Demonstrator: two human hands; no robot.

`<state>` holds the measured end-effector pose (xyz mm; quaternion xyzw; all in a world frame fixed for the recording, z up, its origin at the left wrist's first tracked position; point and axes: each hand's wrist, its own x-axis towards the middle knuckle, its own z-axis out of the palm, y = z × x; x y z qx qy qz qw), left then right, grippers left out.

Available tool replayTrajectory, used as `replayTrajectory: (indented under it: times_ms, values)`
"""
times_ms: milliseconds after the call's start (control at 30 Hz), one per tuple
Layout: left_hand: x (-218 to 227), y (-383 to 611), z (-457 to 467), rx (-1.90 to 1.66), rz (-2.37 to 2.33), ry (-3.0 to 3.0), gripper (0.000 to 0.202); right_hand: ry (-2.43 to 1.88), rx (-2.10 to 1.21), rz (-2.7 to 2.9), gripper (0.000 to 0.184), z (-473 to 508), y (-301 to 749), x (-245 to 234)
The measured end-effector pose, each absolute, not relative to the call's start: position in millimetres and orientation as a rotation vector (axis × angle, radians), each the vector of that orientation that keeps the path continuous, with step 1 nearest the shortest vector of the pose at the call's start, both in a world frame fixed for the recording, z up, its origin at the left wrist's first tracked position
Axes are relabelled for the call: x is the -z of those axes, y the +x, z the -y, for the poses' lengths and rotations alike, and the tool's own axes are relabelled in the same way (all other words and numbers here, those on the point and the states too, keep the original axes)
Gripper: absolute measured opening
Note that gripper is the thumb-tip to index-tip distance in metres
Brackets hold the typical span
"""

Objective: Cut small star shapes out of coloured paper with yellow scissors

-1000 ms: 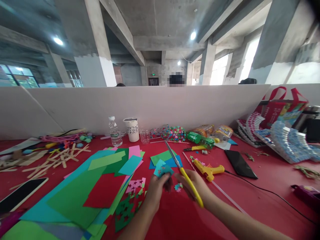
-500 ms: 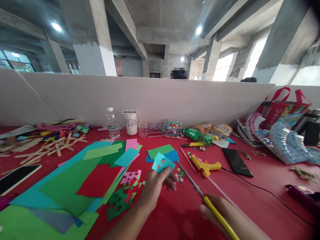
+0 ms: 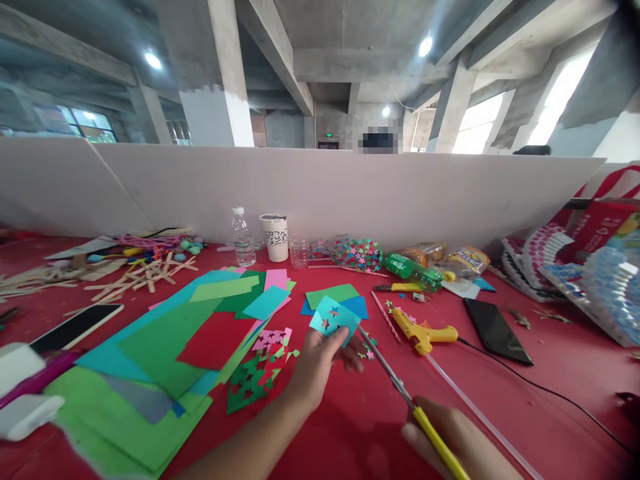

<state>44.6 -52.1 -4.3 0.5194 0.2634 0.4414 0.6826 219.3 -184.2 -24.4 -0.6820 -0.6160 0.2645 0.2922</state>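
My left hand (image 3: pixel 320 363) pinches a small turquoise paper piece (image 3: pixel 334 318) with star-shaped holes, holding it just above the red table (image 3: pixel 525 407). My right hand (image 3: pixel 450 443) is low at the bottom edge, closed round the yellow handle of a pair of scissors (image 3: pixel 400 390). The thin blades point up-left, their tip just under the turquoise piece. Tiny cut-out paper stars (image 3: pixel 369 347) lie on the table beside the blade tip.
Coloured paper sheets (image 3: pixel 175 340) spread to the left, with a star-punched green scrap (image 3: pixel 247 387). A yellow glue gun (image 3: pixel 423 331) and black phone (image 3: pixel 497 321) lie right. Bottle (image 3: pixel 243 237), cup (image 3: pixel 277 237), star confetti bag (image 3: pixel 357 252), wooden sticks (image 3: pixel 130 273) and a white partition (image 3: pixel 320 193) stand behind.
My right hand pulled the scissors back and down toward me, away from the turquoise piece. The left hand raised the piece slightly. The camera view swung left.
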Motion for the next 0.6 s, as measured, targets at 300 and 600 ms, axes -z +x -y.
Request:
replayTrajectory:
  times_ms: [300,600]
  values:
    - [-15,67,45,-1.060,-0.583,1.175,0.020,-1.753,-1.101,1.391,0.050,161,208,2]
    - [3,60,51,-1.009,-0.622,1.240,0.021,-1.719,-0.978,1.452,0.055,181,208,9]
